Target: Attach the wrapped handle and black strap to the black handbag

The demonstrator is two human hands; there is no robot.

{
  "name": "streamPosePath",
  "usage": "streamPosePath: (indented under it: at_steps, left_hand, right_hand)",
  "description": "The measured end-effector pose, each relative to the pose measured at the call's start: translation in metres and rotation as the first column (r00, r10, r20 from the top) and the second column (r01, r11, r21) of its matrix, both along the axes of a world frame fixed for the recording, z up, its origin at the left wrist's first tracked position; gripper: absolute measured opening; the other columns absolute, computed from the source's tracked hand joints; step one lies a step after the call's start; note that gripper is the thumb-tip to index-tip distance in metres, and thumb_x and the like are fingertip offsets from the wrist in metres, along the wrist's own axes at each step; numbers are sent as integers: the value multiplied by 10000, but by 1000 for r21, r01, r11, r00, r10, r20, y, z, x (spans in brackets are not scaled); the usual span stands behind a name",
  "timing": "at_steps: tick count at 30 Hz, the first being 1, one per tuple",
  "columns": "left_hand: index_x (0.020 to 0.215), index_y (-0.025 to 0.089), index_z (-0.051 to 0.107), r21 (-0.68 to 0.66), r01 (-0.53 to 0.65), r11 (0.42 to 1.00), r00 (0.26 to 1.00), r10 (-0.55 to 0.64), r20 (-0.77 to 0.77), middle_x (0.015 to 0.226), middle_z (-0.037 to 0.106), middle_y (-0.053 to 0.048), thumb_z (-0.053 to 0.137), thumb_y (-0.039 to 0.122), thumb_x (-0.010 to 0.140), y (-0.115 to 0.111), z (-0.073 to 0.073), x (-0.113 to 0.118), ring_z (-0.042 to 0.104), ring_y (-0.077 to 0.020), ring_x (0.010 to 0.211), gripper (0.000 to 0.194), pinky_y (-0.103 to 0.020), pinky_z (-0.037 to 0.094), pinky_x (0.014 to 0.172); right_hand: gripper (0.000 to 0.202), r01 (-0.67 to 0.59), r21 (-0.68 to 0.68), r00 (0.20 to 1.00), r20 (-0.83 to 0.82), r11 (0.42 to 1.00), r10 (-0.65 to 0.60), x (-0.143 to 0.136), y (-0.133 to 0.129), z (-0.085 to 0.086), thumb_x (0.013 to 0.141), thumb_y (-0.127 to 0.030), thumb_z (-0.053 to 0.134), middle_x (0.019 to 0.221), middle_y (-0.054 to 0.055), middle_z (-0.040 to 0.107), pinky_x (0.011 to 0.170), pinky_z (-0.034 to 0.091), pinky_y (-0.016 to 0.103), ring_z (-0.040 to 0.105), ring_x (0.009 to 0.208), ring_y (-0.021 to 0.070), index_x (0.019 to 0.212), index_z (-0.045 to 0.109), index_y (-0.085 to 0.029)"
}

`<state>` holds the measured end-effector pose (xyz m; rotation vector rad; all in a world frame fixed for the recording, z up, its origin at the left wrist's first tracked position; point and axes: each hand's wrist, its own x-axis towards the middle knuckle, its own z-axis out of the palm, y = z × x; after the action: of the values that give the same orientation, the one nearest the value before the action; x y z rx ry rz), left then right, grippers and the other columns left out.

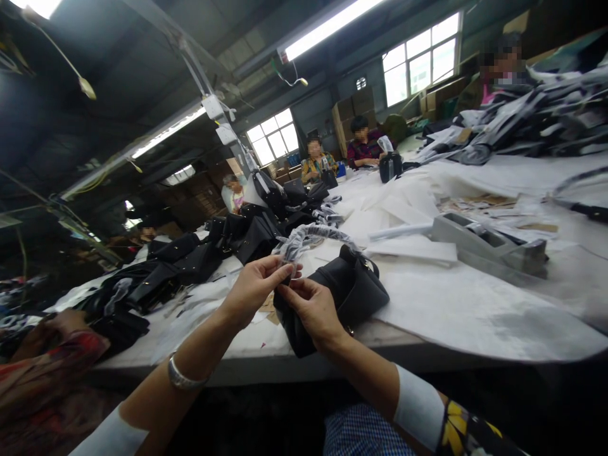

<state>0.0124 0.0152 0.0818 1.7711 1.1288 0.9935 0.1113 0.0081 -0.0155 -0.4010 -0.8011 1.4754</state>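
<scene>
Black, leather-like bag [358, 294] at the near edge of the table [228, 370], tilted, its near end over the edge. Right hand [313, 310]: thumb and fingertips pinched at the foot of the handle [316, 235], wrist over the bag's side. Left hand [263, 282]: thumb and forefinger pinched at the same spot, nearly touching the right. Whether film or strap lies between the fingertips, cannot tell.

Handling, judged: bag light to moderate; walls soft but shape-keeping, smooth, easily scuffed. Handle bends into an arch and looks springy; its clear film is crinkled, thin, likely slippery and quick to tear. Best hold: handle foot for fine work, bag body to steady or lift. Bag's contents: not visible.

Just beyond, to the right: white sheet [465, 313] and grey tape dispenser [489, 244]. Ahead and left: heap of black bags [256, 237], insides hidden. Farther, a co-worker sits behind an upright bag [390, 166] with pale wrapping above it; contents unseen. Far right: heap of wrapped straps [513, 120]. Back wall: stacked cartons [354, 111]; contents cannot be told.
</scene>
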Motion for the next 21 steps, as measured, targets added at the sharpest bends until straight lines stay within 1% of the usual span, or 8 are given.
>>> streamPosePath:
  at_steps: [3,5,8,11,13,15,18,21]
  left_hand:
    - [972,141,722,53,-17,998,997,21,-75,946,726,-82,627,400,850,-7,-3,-2,648,-230,925,302,-302,486,832]
    - [1013,152,721,81,-15,997,995,23,-99,984,723,-80,616,411,852,-11,-6,-5,642,-239,940,323,-316,479,856]
    - [1066,167,711,77,6,997,995,2,-96,1047,713,-76,614,432,848,-12,-10,-11,626,-250,1003,356,-330,448,929]
    - [1086,175,700,26,32,999,995,-30,-93,1080,702,-74,615,466,845,-9,-8,-13,603,-251,1064,387,-326,419,962]
    - [1079,168,692,-42,49,998,998,-50,-30,1056,701,-84,556,527,866,-6,-5,-11,616,-241,1026,439,-333,433,934]
    - [1014,151,695,-76,44,996,998,-41,39,972,708,-86,532,554,870,-3,-2,-8,638,-219,922,457,-328,457,872]
    - [863,135,688,-14,12,1000,999,-12,40,835,691,-55,628,485,834,1,-3,-7,620,-176,800,356,-272,456,768]
    - [851,141,670,-1,-30,1000,996,30,84,814,674,-37,638,434,843,2,-9,-16,595,-148,763,295,-240,441,713]
  right_hand:
    - [287,-18,0,1000,-15,1000,18,1,0,1,686,-353,809,834,50,751,735,508,265,675,740,151,864,730,-142]
    - [301,-16,-13,1000,-20,1000,16,2,0,1,684,-361,807,811,42,750,701,510,253,675,715,146,873,717,-144]
    - [330,1,-29,1000,-5,1000,-2,5,1,2,692,-392,795,711,12,732,602,494,234,659,627,138,886,667,-157]
    - [374,20,-11,999,25,1000,-19,5,3,3,687,-395,796,653,-20,715,552,478,229,654,590,147,926,587,-197]
    - [385,48,3,998,51,999,-48,4,4,4,687,-387,796,649,-31,711,545,474,229,650,581,148,921,544,-216]
    - [356,78,31,993,89,996,-80,4,5,4,692,-381,790,651,-35,699,560,477,235,644,585,145,863,525,-216]
    - [312,79,146,966,233,986,-112,15,8,7,686,-364,791,672,-22,678,617,494,251,648,645,154,729,531,-196]
    - [272,122,252,897,386,960,-215,42,14,12,720,-388,770,724,14,698,700,514,278,668,726,177,714,593,-181]
